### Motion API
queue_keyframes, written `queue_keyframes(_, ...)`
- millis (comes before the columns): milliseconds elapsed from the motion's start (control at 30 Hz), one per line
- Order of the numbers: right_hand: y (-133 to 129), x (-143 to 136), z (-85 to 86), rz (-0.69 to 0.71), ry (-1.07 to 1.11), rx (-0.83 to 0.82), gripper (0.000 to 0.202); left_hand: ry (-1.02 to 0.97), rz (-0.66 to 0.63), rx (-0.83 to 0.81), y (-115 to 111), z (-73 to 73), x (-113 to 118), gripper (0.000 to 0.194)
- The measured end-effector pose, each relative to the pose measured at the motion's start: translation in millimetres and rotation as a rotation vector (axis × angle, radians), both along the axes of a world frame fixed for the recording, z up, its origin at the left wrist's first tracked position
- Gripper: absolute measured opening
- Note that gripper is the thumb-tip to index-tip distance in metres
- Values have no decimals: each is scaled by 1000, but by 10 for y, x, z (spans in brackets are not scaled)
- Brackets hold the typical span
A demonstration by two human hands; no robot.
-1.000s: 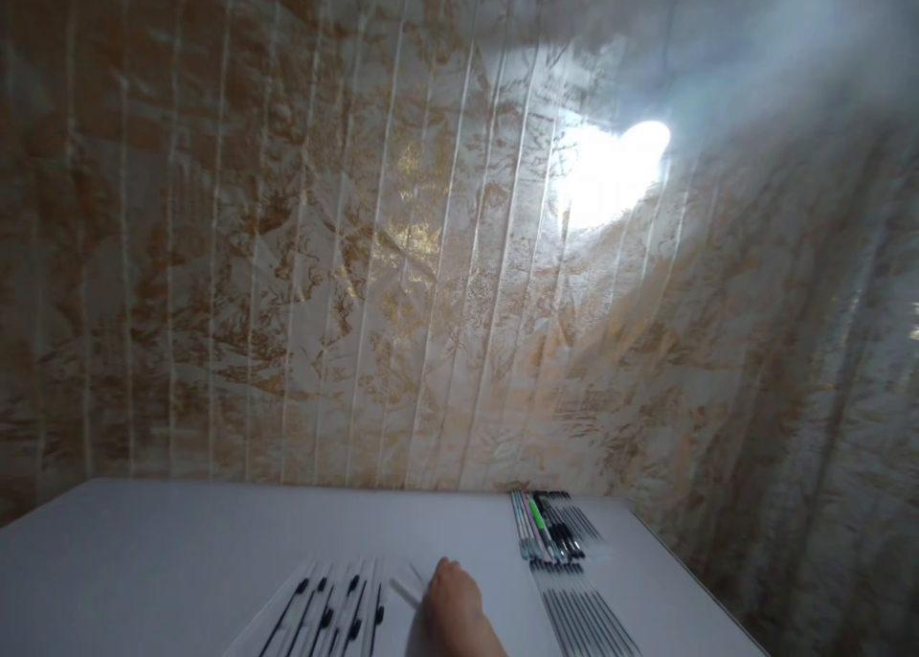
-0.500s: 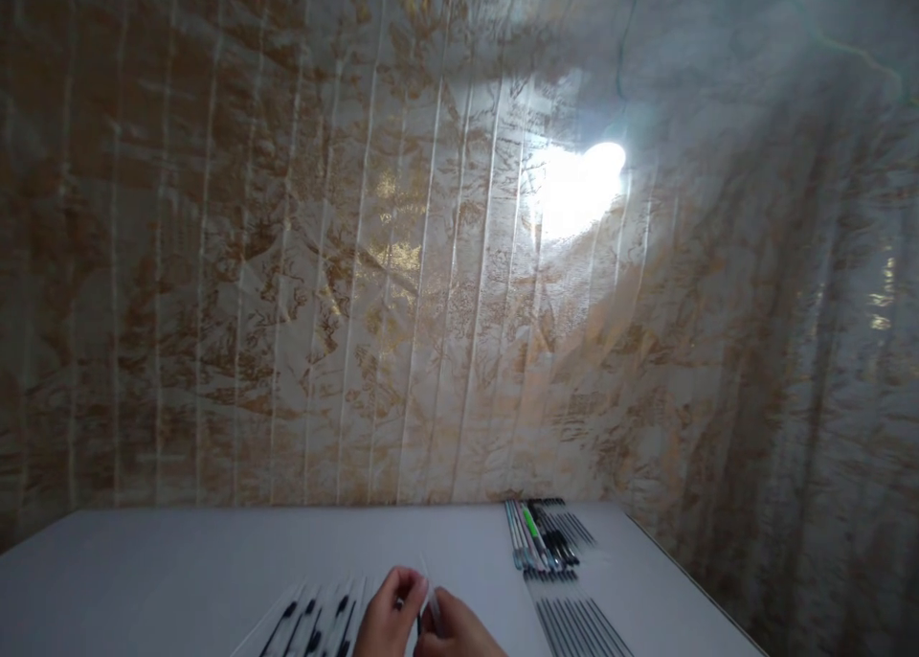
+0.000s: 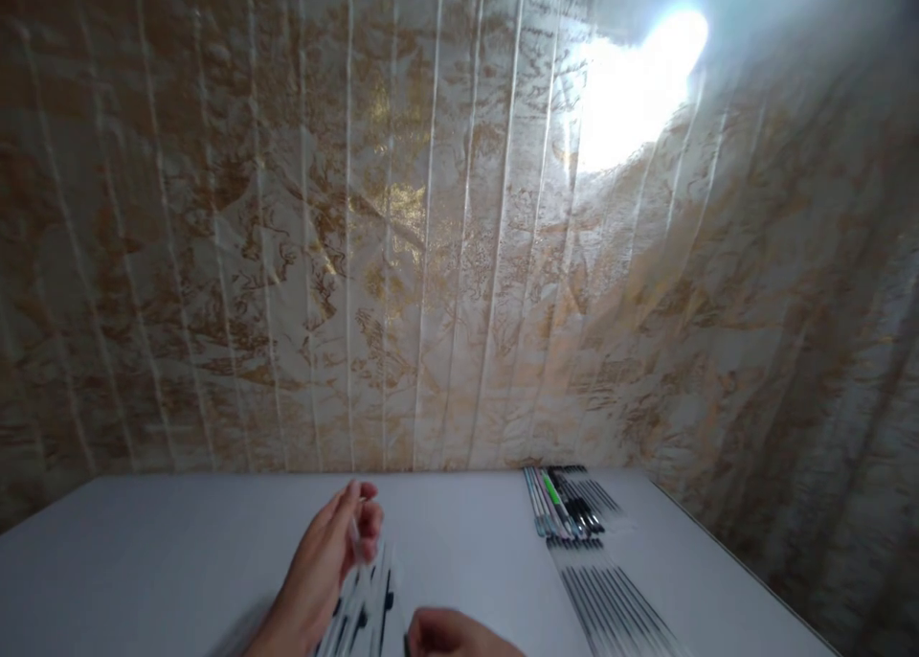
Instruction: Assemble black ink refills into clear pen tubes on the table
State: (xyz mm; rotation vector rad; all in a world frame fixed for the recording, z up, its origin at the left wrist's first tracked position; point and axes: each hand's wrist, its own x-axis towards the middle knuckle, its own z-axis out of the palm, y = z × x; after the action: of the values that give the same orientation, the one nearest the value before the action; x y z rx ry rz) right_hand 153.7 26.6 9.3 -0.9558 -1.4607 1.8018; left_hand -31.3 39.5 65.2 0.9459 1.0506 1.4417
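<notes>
A clear pen barrel is pinched in the left hand, lower centre above the counter. The right hand is curled, contents hidden. Alignment should be kept steady.

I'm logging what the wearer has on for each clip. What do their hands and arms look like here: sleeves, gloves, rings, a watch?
Both hands are bare: the left hand and the right hand show no gloves and no rings that can be made out. The left wrist is bare, with no watch or sleeve. The right hand is cut off by the frame's bottom edge.
</notes>
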Motion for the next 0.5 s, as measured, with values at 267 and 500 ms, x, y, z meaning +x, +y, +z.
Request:
queue_keyframes(267,-80,224,627,-473,357,44,33,473,-594,61,-324,88,338,24)
queue_keyframes(500,-178,185,726,-577,434,111,37,560,-712,104,-385,94,479,23)
